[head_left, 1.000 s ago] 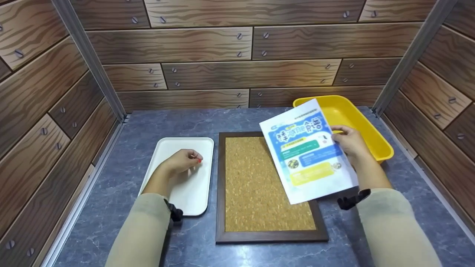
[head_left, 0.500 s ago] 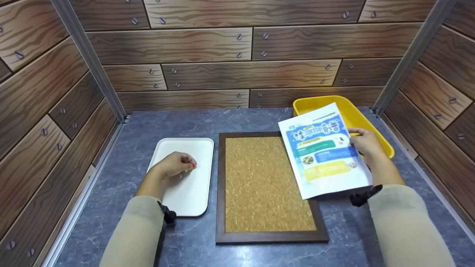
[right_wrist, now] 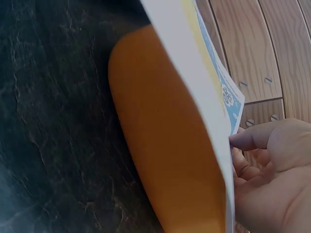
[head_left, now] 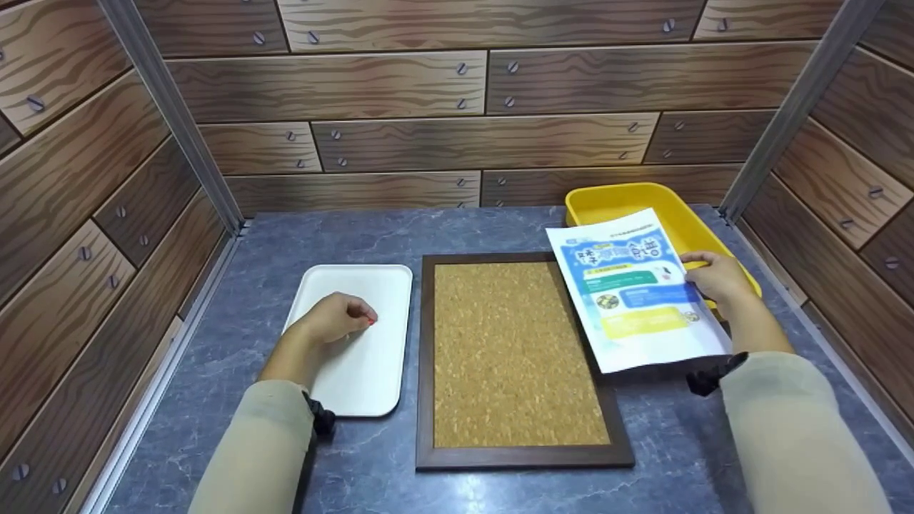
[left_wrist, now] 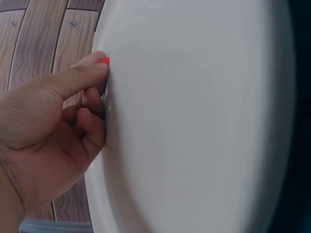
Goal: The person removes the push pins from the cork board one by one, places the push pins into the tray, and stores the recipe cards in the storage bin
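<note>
Between thumb and forefinger my left hand [head_left: 335, 318] pinches a small red pushpin [left_wrist: 104, 60], its thin point just showing in the left wrist view. That hand is over a white tray [head_left: 385, 371] at the left. My right hand [head_left: 717, 278] grips the right edge of a printed paper sheet [head_left: 635, 300], thumb on the printed face. Blue, green and yellow blocks with large lettering cover the sheet. It slants above the right side of a cork board [head_left: 514, 357] in a dark brown frame, overlapping the frame's upper right edge in the head view.
A yellow bin [head_left: 685, 228] stands at the back right, partly hidden behind the sheet and right hand. Wood-patterned walls [head_left: 400, 143] with metal corner posts enclose the dark marbled tabletop [head_left: 343, 228] at the back and both sides.
My right hand has carried the sheet to the right, uncovering more of the cork board, and the sheet lies flatter. My left hand has drawn back slightly left with the pushpin.
</note>
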A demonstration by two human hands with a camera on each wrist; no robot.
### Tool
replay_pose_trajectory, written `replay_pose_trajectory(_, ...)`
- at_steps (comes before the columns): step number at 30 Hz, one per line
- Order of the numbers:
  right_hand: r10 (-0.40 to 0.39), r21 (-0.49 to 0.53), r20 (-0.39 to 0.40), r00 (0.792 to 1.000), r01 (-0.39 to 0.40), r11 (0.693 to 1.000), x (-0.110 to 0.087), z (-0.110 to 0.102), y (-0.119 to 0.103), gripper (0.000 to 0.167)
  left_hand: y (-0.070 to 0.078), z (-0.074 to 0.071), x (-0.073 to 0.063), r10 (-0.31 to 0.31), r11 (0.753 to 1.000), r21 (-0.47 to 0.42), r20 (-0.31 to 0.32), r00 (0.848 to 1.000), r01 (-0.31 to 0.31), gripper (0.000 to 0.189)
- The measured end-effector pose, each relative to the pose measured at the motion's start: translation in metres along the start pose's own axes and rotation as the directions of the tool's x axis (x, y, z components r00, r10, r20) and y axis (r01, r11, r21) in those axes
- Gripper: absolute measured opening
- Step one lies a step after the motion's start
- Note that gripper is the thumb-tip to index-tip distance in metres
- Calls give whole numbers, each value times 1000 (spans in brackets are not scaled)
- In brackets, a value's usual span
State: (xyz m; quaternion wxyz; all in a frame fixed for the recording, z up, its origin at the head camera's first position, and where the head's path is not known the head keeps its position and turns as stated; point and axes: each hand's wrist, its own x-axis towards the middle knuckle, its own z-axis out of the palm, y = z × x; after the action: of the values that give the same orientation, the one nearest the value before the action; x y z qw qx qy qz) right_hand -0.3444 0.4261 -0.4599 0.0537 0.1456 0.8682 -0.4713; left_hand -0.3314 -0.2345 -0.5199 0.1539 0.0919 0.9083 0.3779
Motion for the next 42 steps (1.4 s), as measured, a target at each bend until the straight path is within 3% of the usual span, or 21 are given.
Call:
replay_pose_trajectory(11, 35, -72, 59, 998, -30, 997, 4, -15, 0, 52, -3, -2, 1, 34, 999, 34, -16, 999, -34, 14)
replay_pose_trajectory(19, 54, -96, -24, 998, -56, 994, 13, -19, -5, 48, -3, 0, 1, 22, 999, 36, -24, 999, -21, 14)
replay_pose_trajectory(26, 106, -23, -98, 990, -109, 994, 21, -24, -9, 49, -3, 1, 0, 56, 996, 76, -42, 998, -53, 13)
replay_pose_trajectory(34, 172, 47, -217, 961, -166, 985, 29, -30, -12, 49, -4, 2, 0, 10, 999, 39, -28, 1000, -9, 13)
replay_pose_trajectory(42, 183, 94, -325, 928, -161, 982, 34, -32, -17, 43, -4, 2, -1, 28, 999, 36, -44, 999, -26, 13)
